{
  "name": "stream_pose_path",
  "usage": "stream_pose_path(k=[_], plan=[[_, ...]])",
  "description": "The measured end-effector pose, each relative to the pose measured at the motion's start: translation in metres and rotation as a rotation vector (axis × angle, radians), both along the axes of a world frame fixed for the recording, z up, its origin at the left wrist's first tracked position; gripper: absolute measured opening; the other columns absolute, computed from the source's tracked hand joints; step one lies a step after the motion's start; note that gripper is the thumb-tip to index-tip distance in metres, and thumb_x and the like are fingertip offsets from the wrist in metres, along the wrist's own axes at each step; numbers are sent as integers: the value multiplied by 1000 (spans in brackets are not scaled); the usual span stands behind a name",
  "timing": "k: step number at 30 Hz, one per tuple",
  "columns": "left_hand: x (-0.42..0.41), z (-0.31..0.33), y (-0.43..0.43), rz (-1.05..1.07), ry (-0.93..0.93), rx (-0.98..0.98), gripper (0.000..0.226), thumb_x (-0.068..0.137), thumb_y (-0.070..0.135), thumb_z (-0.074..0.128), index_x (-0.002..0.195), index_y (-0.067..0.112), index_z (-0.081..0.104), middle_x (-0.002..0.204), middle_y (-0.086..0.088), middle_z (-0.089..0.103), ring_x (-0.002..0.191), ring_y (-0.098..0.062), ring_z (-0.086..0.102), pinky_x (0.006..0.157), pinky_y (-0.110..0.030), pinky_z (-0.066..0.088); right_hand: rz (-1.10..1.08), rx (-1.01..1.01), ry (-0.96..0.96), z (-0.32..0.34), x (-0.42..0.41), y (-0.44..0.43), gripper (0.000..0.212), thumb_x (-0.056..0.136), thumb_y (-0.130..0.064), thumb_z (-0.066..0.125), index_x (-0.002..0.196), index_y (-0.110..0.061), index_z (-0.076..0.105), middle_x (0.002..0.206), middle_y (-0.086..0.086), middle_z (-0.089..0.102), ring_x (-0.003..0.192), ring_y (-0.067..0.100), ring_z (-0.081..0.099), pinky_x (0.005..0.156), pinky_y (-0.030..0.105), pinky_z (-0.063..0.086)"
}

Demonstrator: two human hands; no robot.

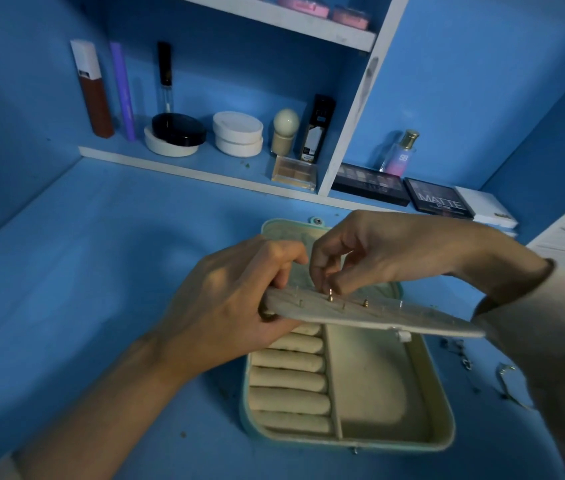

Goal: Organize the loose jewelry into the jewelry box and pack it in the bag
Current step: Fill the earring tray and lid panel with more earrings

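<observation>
An open mint-green jewelry box (445,434) lies on the blue desk, with cream ring rolls (289,377) on its left and an open compartment on its right. Over it, a cream earring panel (371,315) is held nearly flat. My left hand (225,303) grips the panel's left end. My right hand (374,251) pinches a small gold earring back (330,295) on a post sticking up from the panel. Another gold back (365,302) sits on the panel to its right. Loose silver jewelry (461,355) lies on the desk to the right of the box.
A white shelf (184,168) behind the box carries lipsticks, round compacts, a sponge applicator and a small palette. Dark eyeshadow palettes (437,200), a perfume bottle (400,155) and a white box stand at the back right. Blue walls close in on the left and right.
</observation>
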State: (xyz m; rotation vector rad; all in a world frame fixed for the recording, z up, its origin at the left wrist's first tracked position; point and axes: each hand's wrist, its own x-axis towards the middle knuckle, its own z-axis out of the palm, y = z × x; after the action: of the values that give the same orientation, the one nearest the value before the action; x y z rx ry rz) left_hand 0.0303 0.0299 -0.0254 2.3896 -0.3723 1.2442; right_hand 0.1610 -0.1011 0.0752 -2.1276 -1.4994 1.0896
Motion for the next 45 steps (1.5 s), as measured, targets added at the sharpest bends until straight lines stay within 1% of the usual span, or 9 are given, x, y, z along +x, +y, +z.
stream_pose_path(k=[8,13,17,24,26,31,35,40,45], plan=[[2,5,-7,94,47,-183,46,76,41,66,108,19,42,79,0,61,73,-7,55,63,-25,49,-260,280,251,-13,17,-29,7,84,-10,65,90,-8,68,79,1,68,74,11,61,68,16,49],[6,6,-10,137,102,-324,49,74,51,64,108,25,40,89,8,62,79,-5,59,61,-22,50,-575,349,501,-19,31,-53,42,63,-56,76,77,-16,73,74,4,68,65,12,63,58,16,49],[12,2,-11,195,125,-374,54,71,51,70,107,26,38,88,2,68,73,-6,60,66,-24,49,-809,459,662,-24,40,-65,39,74,-50,57,71,-15,74,71,5,69,66,15,65,57,20,52],[16,-1,-8,175,190,-543,62,65,57,75,110,37,38,83,16,61,78,-5,56,65,-25,47,-902,552,733,-34,42,-76,41,71,-52,64,87,-15,66,90,9,68,84,22,64,73,30,56],[17,-3,-6,181,199,-520,66,64,56,78,115,38,39,80,20,56,80,-3,56,62,-26,46,-891,549,709,-36,41,-80,43,75,-52,59,92,-14,68,89,9,71,82,20,66,70,29,57],[19,-7,-2,215,253,-495,70,65,60,64,128,45,36,83,13,58,74,-6,56,64,-26,49,-821,518,639,-40,39,-91,66,59,-63,75,101,-13,69,100,18,67,88,26,64,73,32,56],[19,-8,-1,214,305,-509,77,70,52,72,138,44,38,87,7,60,77,-6,55,67,-29,48,-837,504,512,-41,31,-100,45,81,-46,60,108,-10,67,98,19,67,84,27,64,69,30,54],[20,-6,0,221,324,-505,80,73,37,79,140,43,35,84,8,60,76,-9,55,69,-34,49,-767,445,109,-43,20,-113,16,90,-11,57,99,-12,70,84,15,68,73,17,60,64,26,47],[20,-6,1,224,345,-529,79,72,34,77,139,43,36,84,7,61,76,-10,55,71,-36,49,-549,293,-262,-41,16,-124,11,84,-14,68,81,-23,74,77,-8,71,68,0,61,62,12,44]])
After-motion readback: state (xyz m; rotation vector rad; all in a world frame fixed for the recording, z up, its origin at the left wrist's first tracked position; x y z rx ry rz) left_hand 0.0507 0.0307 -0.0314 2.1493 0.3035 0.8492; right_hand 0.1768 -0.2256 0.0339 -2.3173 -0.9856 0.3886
